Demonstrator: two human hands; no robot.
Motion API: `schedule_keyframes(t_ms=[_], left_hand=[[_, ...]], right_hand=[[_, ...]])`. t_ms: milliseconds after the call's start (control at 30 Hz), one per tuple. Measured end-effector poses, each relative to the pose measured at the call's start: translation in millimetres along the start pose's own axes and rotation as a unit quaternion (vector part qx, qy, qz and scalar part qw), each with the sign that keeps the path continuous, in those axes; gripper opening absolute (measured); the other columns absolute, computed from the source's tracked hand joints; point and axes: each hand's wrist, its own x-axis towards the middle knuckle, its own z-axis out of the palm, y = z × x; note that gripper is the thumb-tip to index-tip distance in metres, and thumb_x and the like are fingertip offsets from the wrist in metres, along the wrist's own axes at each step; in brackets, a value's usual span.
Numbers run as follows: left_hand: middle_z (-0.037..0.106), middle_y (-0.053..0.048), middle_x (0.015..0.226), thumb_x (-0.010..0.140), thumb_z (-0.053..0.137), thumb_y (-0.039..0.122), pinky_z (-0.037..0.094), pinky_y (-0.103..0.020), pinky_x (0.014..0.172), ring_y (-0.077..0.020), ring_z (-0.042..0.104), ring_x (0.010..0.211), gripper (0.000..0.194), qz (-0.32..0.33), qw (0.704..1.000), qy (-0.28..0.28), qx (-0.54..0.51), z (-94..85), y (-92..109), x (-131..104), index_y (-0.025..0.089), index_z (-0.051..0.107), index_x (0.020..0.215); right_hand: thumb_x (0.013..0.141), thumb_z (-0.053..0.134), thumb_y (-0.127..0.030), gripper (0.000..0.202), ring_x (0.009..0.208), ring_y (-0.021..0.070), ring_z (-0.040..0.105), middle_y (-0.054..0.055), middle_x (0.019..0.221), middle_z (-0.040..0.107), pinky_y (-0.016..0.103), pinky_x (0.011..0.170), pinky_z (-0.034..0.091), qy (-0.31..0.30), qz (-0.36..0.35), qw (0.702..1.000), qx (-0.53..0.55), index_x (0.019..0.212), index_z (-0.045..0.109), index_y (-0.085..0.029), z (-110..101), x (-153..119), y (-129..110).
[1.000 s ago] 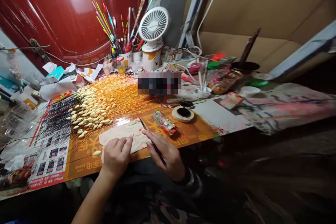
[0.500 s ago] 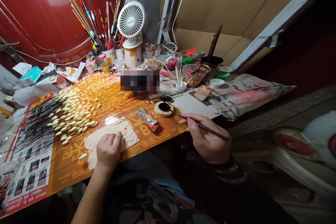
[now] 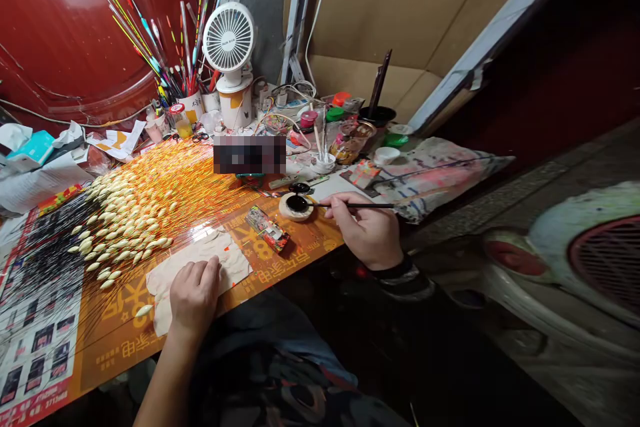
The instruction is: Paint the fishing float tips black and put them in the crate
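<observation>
My right hand pinches a thin dark brush, held nearly level, its tip at the rim of a small round pot of black paint. On a crumpled beige cloth rests my left hand, fingers curled; what they hold, if anything, is hidden. Left of the cloth lies one pale float body. A paint-smeared block sits between the cloth and the pot. Many pale floats with orange and yellow stems are spread over the table's left part.
A white fan stands at the back beside cups of brushes and long floats. Paint jars and a cup of sticks are behind the pot. A stained cloth covers the right corner. A dirty standing fan is at the right.
The view has shifted, so the table items appear farther left. The brush in my right hand is now more level, its tip still by the black paint. My left hand stays on the cloth.
</observation>
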Motion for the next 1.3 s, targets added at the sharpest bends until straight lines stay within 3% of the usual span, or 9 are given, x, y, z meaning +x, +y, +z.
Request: schedule_keyframes(t_ms=[300, 533, 700, 1000, 1300], left_hand=[[0.067, -0.004, 0.082, 0.093, 0.059, 0.016, 0.044, -0.03, 0.067, -0.0169, 0.06, 0.072, 0.018, -0.006, 1.0, -0.01, -0.008, 0.3, 0, 0, 0.016, 0.058, 0.11], [0.067, -0.004, 0.082, 0.092, 0.06, 0.017, 0.044, -0.031, 0.067, -0.0174, 0.058, 0.07, 0.019, 0.0, 1.0, -0.009, -0.002, 0.4, 0, -1, 0.016, 0.058, 0.112], [0.067, -0.003, 0.082, 0.094, 0.058, 0.019, 0.045, -0.029, 0.068, -0.0164, 0.06, 0.072, 0.015, -0.006, 1.0, -0.011, -0.013, -0.6, 1, 1, 0.017, 0.058, 0.109], [0.068, -0.003, 0.082, 0.094, 0.056, 0.018, 0.047, -0.029, 0.069, -0.0158, 0.062, 0.072, 0.018, -0.012, 0.999, -0.017, -0.024, -0.7, 1, 1, 0.02, 0.058, 0.112], [0.067, -0.004, 0.082, 0.094, 0.057, 0.019, 0.046, -0.029, 0.068, -0.016, 0.061, 0.072, 0.016, -0.011, 1.0, -0.014, -0.017, -0.5, 1, 1, 0.018, 0.059, 0.11]], right_hand=[[0.092, 0.048, -0.035, 0.025, 0.06, 0.0164, 0.064, 0.003, 0.069, 0.069, 0.026, 0.058, 0.049, -0.049, 0.005, 0.999, 0.0, 0.083, 0.067, -0.021, 13, 9, 11], [0.094, 0.049, -0.037, 0.025, 0.063, 0.0168, 0.067, 0.003, 0.074, 0.071, 0.027, 0.06, 0.052, -0.048, 0.027, 0.998, 0.021, 0.09, 0.069, -0.021, 7, -1, 10], [0.095, 0.05, -0.039, 0.026, 0.073, 0.018, 0.07, 0.006, 0.089, 0.073, 0.027, 0.062, 0.055, -0.071, 0.033, 0.995, 0.056, 0.097, 0.069, -0.02, 0, -11, 13], [0.094, 0.053, -0.043, 0.029, 0.066, 0.0167, 0.068, 0.005, 0.08, 0.072, 0.026, 0.061, 0.056, -0.065, 0.074, 0.992, 0.076, 0.096, 0.07, -0.02, -13, -15, 15], [0.094, 0.054, -0.051, 0.038, 0.058, 0.0127, 0.06, 0.005, 0.079, 0.071, 0.024, 0.054, 0.051, -0.063, 0.116, 0.981, 0.143, 0.103, 0.071, -0.019, -4, -16, 19]])
